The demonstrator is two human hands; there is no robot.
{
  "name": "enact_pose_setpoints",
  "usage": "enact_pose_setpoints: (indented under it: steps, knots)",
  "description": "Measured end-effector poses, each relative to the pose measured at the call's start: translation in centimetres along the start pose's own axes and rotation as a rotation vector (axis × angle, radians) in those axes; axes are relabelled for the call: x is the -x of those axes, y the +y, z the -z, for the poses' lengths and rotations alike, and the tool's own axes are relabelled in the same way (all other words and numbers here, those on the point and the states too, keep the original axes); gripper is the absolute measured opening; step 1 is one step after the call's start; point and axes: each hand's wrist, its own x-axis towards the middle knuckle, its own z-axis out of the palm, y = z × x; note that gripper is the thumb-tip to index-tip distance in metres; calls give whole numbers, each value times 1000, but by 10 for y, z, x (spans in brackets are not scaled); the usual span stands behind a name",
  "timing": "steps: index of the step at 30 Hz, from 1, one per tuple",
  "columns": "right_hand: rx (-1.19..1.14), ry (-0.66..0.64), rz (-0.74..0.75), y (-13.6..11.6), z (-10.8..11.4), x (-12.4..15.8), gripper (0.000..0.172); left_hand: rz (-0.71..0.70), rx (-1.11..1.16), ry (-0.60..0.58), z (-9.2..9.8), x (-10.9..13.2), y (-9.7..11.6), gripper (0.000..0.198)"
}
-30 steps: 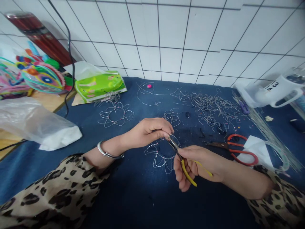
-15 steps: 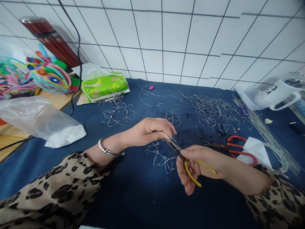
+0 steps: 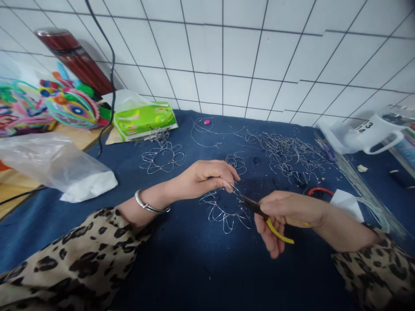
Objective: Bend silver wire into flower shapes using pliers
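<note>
Two hands engaged: your left hand (image 3: 207,177) pinches wire flower (image 3: 223,214), right hand (image 3: 287,211) grips pliers (image 3: 280,236) at same loop. Risk: over-twist kinks petal; slipped tip jabs left hand.

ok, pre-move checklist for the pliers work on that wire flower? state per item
1. Left hand pinching the wire flower at its upper edge: ok.
2. Right hand wrapped round the yellow-handled pliers: ok.
3. Pliers tip closed on the wire beside the left hand: cannot tell, too small.
4. Wire flower on the blue cloth, apart from the scrap wire pile: ok.
5. Red-handled scissors clear of the right hand: not ok, they lie just behind it, mostly hidden.
</note>
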Motion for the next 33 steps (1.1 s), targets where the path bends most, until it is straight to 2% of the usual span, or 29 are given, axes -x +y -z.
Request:
enact_pose_setpoints:
  steps: [7,24,33]
  knots:
    - [-45,-10,38,11,0,-13,42,-7,-7,-10,-7,-1,-2,12]
    - [30,80,35,2,-5,-13,41,-9,-16,75,-15,-2,1,10]
    - [-36,12,86,6,-2,-15,41,-44,-42,97,-16,-3,2,10]
